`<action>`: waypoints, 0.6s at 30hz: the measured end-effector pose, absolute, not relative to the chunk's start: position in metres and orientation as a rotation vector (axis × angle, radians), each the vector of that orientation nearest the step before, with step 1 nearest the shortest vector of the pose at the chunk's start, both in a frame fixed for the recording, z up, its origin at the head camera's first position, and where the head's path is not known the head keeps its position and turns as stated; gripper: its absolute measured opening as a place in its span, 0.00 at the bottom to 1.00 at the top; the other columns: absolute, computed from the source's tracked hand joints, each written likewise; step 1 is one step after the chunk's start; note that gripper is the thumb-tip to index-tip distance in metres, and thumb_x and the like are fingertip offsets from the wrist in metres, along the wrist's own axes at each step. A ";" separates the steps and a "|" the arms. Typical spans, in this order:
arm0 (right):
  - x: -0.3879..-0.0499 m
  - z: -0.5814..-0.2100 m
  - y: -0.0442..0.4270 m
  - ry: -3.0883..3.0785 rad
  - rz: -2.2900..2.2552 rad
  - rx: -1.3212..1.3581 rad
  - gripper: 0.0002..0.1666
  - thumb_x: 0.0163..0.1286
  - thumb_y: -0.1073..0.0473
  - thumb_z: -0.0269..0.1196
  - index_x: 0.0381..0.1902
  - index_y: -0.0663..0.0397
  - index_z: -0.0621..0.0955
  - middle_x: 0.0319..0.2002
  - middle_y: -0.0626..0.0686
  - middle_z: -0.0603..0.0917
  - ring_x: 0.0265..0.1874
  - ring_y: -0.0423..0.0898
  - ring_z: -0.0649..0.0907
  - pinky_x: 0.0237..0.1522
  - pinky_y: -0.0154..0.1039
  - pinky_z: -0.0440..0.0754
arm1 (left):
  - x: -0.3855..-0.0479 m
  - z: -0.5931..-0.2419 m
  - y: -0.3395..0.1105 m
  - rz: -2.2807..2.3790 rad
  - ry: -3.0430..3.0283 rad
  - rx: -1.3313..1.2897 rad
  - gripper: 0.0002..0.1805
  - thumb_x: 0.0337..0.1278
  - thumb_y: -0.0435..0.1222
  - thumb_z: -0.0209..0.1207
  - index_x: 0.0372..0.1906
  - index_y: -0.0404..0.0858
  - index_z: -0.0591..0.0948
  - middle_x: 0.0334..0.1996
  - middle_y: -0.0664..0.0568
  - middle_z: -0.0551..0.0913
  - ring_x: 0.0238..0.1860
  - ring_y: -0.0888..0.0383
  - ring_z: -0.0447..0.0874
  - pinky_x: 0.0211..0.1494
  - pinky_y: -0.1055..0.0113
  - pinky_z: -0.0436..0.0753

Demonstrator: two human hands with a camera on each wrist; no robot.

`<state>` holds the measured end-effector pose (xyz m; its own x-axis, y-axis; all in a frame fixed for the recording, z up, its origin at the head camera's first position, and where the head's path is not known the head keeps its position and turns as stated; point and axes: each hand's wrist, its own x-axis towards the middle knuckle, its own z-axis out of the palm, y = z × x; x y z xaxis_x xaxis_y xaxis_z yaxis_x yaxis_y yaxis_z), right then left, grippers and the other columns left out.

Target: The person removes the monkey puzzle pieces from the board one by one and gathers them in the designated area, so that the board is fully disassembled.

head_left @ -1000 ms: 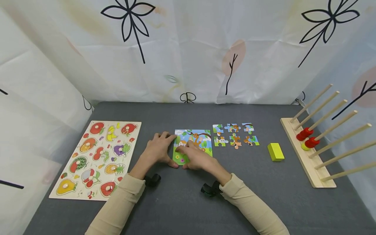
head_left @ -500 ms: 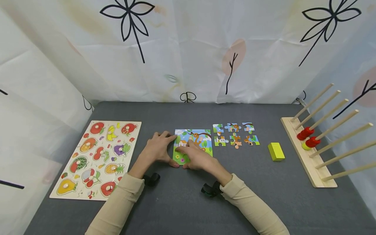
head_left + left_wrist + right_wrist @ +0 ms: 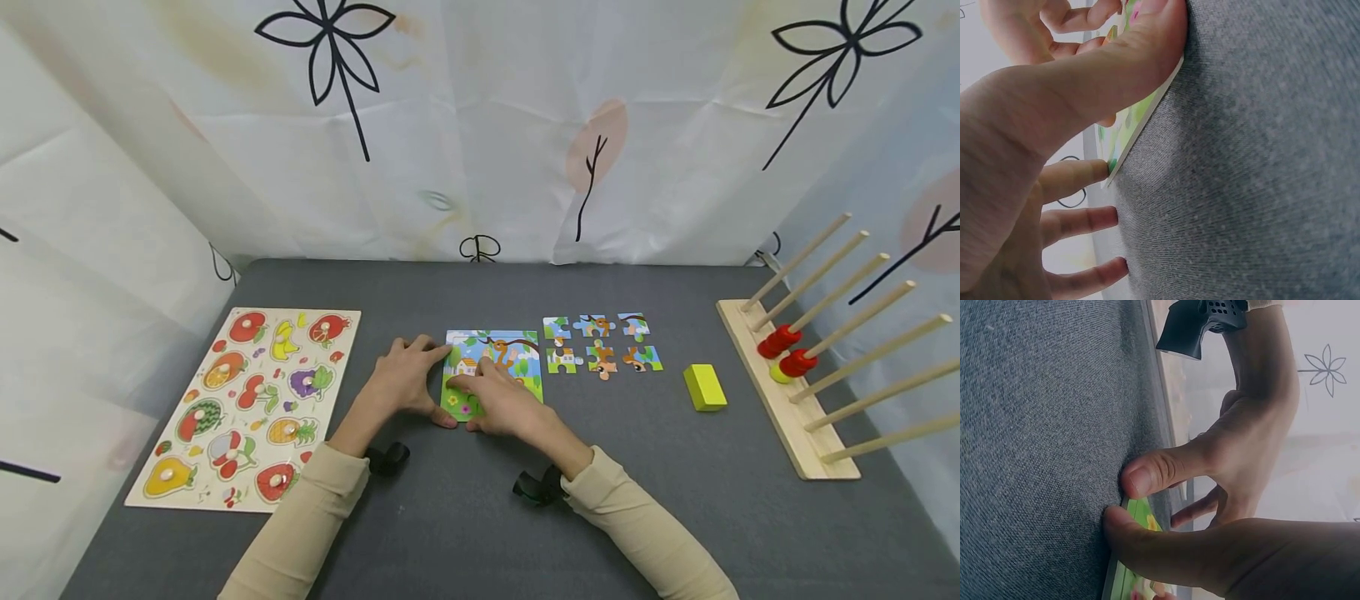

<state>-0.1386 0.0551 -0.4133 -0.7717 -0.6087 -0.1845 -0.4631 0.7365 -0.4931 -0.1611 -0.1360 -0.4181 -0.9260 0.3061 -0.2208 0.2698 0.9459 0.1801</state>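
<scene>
A small jigsaw puzzle with a monkey picture lies flat mid-table. My left hand brackets its left side, thumb at the near corner, index finger at the far corner. In the left wrist view, the other fingers of that hand spread straight beside the puzzle's edge. My right hand reaches over the front part, its thumb at the near edge and its bent index finger on the picture. Its remaining fingers are curled and partly hidden. From the right wrist view, both thumbs meet the green front edge close together.
Several loose jigsaw pieces lie in two rows right of the puzzle. Beyond them sit a yellow block and a wooden peg rack with red and yellow beads. A fruit knob board lies at left.
</scene>
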 end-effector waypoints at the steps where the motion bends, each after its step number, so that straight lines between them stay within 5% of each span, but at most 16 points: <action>1: -0.138 -0.413 0.055 2.608 -0.607 -0.831 0.37 0.60 0.58 0.77 0.68 0.45 0.79 0.51 0.59 0.76 0.47 0.52 0.78 0.42 0.47 0.81 | -0.161 -0.418 -0.136 0.214 2.853 0.427 0.66 0.23 0.67 0.80 0.76 0.47 0.70 0.71 0.42 0.72 0.68 0.33 0.69 0.58 0.33 0.80; 18: -0.139 -0.412 0.054 2.665 -0.589 -0.881 0.31 0.64 0.58 0.75 0.65 0.46 0.81 0.48 0.57 0.77 0.40 0.49 0.77 0.36 0.42 0.79 | -0.161 -0.418 -0.137 0.223 2.856 0.430 0.65 0.22 0.67 0.80 0.76 0.48 0.70 0.71 0.42 0.72 0.68 0.33 0.69 0.58 0.32 0.80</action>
